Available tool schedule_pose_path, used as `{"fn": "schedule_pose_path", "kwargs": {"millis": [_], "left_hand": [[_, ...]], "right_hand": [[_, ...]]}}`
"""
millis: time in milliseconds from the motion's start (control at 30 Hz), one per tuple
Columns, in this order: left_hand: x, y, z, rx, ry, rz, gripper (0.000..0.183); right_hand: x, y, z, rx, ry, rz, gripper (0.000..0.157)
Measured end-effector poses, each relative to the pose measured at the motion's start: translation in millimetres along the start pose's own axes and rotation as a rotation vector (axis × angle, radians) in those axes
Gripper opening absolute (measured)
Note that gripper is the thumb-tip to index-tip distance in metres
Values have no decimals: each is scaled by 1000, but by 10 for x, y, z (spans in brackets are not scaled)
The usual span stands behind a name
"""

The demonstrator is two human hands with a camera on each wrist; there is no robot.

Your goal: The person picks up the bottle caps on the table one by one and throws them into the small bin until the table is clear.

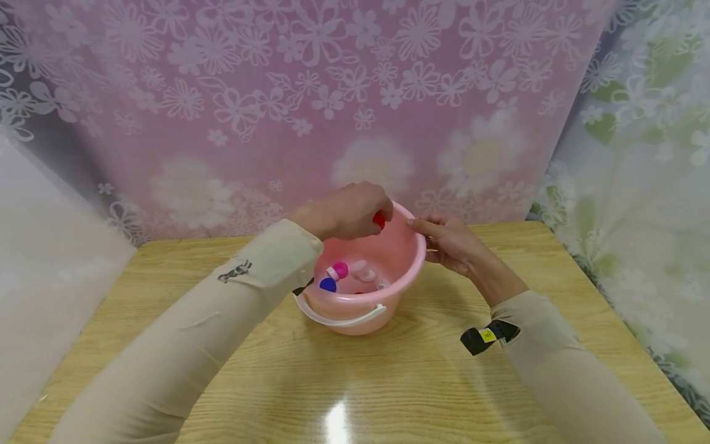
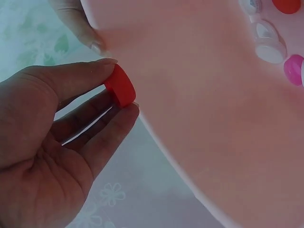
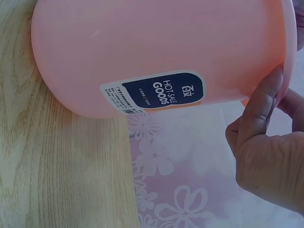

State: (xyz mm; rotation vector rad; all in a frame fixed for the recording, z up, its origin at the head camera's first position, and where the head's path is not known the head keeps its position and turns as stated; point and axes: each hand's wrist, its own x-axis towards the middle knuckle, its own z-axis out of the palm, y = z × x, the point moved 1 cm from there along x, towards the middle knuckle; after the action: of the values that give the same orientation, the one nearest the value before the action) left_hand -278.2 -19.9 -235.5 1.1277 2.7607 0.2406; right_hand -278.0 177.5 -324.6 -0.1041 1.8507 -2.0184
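A pink plastic bucket (image 1: 407,271) with a white handle (image 1: 344,320) stands on the wooden table. Above its far rim my left hand (image 1: 352,209) pinches a red bottle cap (image 2: 121,86) between thumb and fingers. My right hand (image 1: 452,243) grips the bucket's right rim, thumb over the top and fingers against the outside wall. On the bucket floor lie a magenta cap (image 1: 340,269), a blue cap (image 1: 328,284) and white caps (image 2: 270,47). Another red cap (image 2: 288,4) shows there in the left wrist view.
The wooden table (image 1: 266,382) reaches back to a pink flowered cloth (image 1: 266,123). Pale flowered cloth (image 1: 638,203) hangs on the right side. A blue label (image 3: 161,90) is stuck on the bucket's outer wall. Each wrist wears a black strap, the right one with a small camera (image 1: 478,340).
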Motion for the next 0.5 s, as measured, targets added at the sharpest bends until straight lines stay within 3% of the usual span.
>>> {"fn": "schedule_pose_path", "kwargs": {"millis": [500], "left_hand": [[13,22,38,-25,-36,10,20]], "right_hand": [[3,14,11,8,-5,2,40]]}}
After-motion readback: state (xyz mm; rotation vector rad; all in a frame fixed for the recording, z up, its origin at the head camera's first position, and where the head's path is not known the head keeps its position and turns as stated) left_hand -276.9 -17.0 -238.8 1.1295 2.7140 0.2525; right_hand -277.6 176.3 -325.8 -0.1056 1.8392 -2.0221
